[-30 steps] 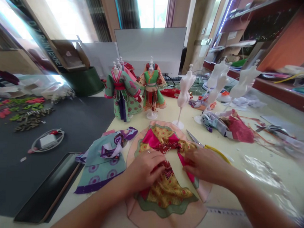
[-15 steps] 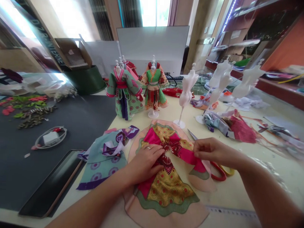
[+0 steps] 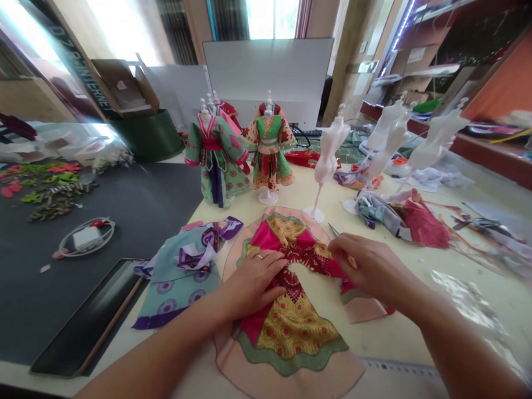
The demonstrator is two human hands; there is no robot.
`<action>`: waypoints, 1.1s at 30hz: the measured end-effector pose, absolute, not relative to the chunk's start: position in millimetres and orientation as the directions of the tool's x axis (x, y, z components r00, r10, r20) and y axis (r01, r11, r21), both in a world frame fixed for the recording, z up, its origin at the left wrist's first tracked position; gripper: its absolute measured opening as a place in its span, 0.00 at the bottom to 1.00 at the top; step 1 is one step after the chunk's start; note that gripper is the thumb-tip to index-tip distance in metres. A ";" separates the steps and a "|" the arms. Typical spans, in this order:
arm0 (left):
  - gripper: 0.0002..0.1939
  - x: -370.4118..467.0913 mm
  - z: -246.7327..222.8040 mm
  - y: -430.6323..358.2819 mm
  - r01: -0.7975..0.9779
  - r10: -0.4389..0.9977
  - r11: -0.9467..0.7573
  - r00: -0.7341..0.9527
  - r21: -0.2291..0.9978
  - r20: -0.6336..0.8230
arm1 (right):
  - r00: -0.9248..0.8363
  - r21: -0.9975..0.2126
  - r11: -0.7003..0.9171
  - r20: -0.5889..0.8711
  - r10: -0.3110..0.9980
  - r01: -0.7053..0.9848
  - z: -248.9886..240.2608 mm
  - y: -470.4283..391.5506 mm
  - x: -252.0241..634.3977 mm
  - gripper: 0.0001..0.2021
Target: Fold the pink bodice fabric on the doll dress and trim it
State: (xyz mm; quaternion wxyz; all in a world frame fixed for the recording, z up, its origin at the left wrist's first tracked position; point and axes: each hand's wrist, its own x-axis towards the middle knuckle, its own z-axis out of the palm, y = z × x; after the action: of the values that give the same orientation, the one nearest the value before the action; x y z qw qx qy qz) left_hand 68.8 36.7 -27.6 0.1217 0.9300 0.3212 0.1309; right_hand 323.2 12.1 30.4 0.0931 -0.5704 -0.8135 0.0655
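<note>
A round printed fabric skirt piece (image 3: 299,326), pink, gold and green with a peach border, lies on the cream table in front of me. It has a hole near its middle and an open slit on the right side. My left hand (image 3: 252,283) rests flat on its left part, fingers stretched out, a ring on one finger. Pinched fingers of my right hand (image 3: 366,264) grip the skirt piece's right part beside the slit; the fingertips are partly hidden. A scissors blade (image 3: 333,230) pokes out beyond that hand, which mostly covers the handles.
To the left lie a blue and purple doll garment (image 3: 171,292) and a dark tablet-like slab (image 3: 89,318). Dressed doll forms (image 3: 270,147) and a bare white form (image 3: 331,149) stand behind. A ruler (image 3: 400,367), clear plastic (image 3: 467,302) and fabric scraps (image 3: 422,219) lie rightward.
My right hand has shifted slightly left, drawing the skirt piece's right part round and folding it, so the gap at the slit looks wider. My left hand stays put.
</note>
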 end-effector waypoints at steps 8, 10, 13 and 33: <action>0.29 69.0 -26.0 37.5 0.594 0.661 -0.735 0.735 0.326 0.151 | -0.400 0.046 0.403 -0.060 0.914 0.914 4.9 7.3 302.9 0.12; 0.30 68.3 -26.2 38.3 0.605 0.667 -0.731 0.731 0.317 0.143 | -0.388 0.078 0.393 -0.064 0.919 0.916 -0.4 9.9 302.5 0.12; 0.31 67.6 -27.2 39.2 0.606 0.666 -0.733 0.732 0.308 0.146 | -0.399 0.084 0.405 -0.074 0.914 0.911 -3.5 13.9 303.1 0.12; 0.33 65.6 -24.6 39.4 0.590 0.655 -0.737 0.743 0.329 0.136 | -0.427 -0.235 0.392 -0.120 0.896 0.890 7.1 9.1 304.2 0.08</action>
State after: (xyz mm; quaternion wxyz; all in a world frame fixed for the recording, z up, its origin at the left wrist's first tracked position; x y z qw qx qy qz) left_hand 65.6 39.4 -24.6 0.1336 0.9240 0.3368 0.1224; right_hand 304.2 9.1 7.1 0.0130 -0.5353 -0.8342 0.1323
